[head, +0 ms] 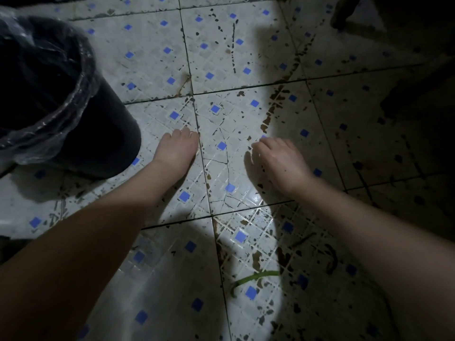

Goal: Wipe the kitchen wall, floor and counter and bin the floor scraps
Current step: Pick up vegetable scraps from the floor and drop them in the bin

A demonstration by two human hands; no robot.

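while both arms reach down toward the tiled floor (pixel 157 35), i read this as the scrap-picking stage, only partly done. left hand (pixel 178 148): back toward the camera, just right of the bin (pixel 103 148), fingers bent down and away; i cannot tell whether they pinch anything. right hand (pixel 278 161): a little apart from the left, fingers (pixel 258 145) loosely bent, tips close to the tile, nothing visible in them. bin: dark, lined with a clear plastic liner (pixel 37 134), standing at the far left; its inside is too dark to read. remaining work, as i judge it: a green stem (pixel 256 276) lies on the near floor between the forearms, dark scraps (pixel 331 260) lie just right of it, and brown stains (pixel 270 109) and black specks run across the tiles, so the floor looks unwiped. no cloth is in view. wall and counter are out of frame, so their state is unknown to me.
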